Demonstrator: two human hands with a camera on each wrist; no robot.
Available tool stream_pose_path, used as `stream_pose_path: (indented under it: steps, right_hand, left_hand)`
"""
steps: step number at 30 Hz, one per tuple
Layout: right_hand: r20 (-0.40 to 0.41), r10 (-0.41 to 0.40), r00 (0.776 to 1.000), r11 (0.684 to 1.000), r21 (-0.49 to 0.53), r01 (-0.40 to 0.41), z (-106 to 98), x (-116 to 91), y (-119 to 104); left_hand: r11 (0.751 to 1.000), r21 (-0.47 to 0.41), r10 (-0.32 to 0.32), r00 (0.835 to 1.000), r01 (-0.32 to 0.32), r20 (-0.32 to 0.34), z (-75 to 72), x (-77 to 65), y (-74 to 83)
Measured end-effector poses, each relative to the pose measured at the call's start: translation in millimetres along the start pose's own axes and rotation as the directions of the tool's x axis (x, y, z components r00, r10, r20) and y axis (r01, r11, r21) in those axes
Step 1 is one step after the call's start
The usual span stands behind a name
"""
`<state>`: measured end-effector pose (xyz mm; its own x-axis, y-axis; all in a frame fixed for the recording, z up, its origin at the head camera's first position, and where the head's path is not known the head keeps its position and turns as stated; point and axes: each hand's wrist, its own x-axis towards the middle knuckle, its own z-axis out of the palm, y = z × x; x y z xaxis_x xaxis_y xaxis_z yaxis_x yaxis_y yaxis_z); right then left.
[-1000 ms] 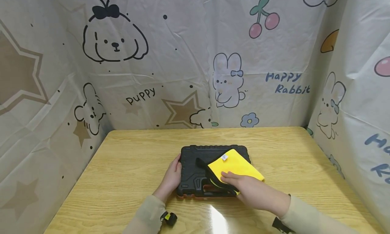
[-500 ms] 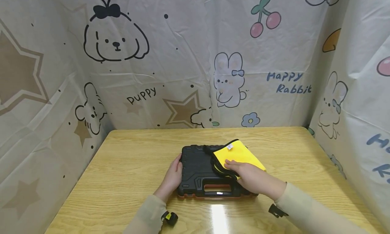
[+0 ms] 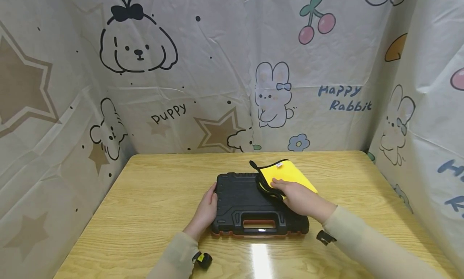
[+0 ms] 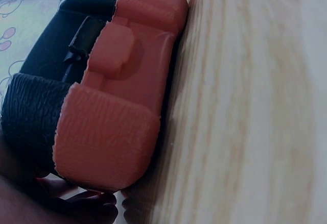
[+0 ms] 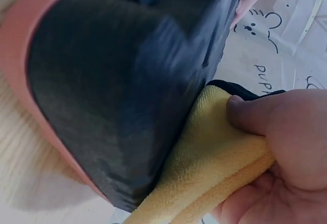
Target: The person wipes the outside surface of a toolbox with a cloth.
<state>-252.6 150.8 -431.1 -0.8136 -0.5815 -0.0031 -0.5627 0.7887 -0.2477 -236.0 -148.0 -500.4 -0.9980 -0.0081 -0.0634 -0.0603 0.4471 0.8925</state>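
Note:
A black plastic tool case (image 3: 237, 196) with an orange-red lower half lies flat on the table, its handle toward me. My left hand (image 3: 206, 209) holds the case by its left side; in the left wrist view, fingers (image 4: 94, 203) curl at the case's end. With my right hand (image 3: 302, 198) I grip a folded yellow cloth (image 3: 290, 172) edged in black, thumb on top. The cloth lies against the right rear part of the lid. In the right wrist view, the plush cloth (image 5: 204, 157) touches the dark case (image 5: 107, 86), and part of my palm shows beneath it.
The wooden table (image 3: 156, 190) extends around the case on all sides. A patterned white sheet (image 3: 217, 69) hangs behind the table and along both sides. Black straps with small devices (image 3: 204, 260) are worn at both wrists.
My right hand has moved the yellow cloth away from me across the lid, from near the handle to the rear right, uncovering the handle. My left hand and the case have stayed put.

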Motion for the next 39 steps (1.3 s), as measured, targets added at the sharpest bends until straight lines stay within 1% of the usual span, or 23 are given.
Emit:
stream_pose_path:
  steps: [5, 12, 18, 24, 28, 39]
  right_hand:
    - [-0.011, 0.041, 0.999, 0.999, -0.004, -0.041, -2, 5, 2]
    - [-0.036, 0.066, 0.997, 0.997, -0.031, -0.067, 0, 13, 6]
    - [-0.05, 0.114, 0.992, 0.992, -0.044, -0.117, 0, 17, 9]
    - [-0.059, 0.134, 0.989, 0.988, -0.066, -0.138, 0, 20, 8]
    - [-0.051, 0.135, 0.989, 0.988, -0.068, -0.139, 0, 18, 7]
    - [-0.039, 0.087, 0.995, 0.992, -0.093, -0.09, 4, 11, 6]
  left_hand:
    - [1.0, -0.004, -0.006, 1.0, 0.006, 0.003, 0.4, 0.5, -0.3]
    - [1.0, -0.01, -0.01, 1.0, 0.01, 0.008, 0.5, -0.4, -1.2]
    - [1.0, -0.014, -0.007, 1.0, 0.008, 0.01, 1.0, -0.4, -1.3]
    - [1.0, -0.009, -0.004, 1.0, 0.004, 0.007, 1.5, 0.5, -0.1]
    - [1.0, -0.007, -0.011, 1.0, 0.011, 0.007, 1.3, 0.7, 0.2]
    - [1.0, -0.007, -0.01, 1.0, 0.01, 0.006, 0.5, -0.5, 0.8]
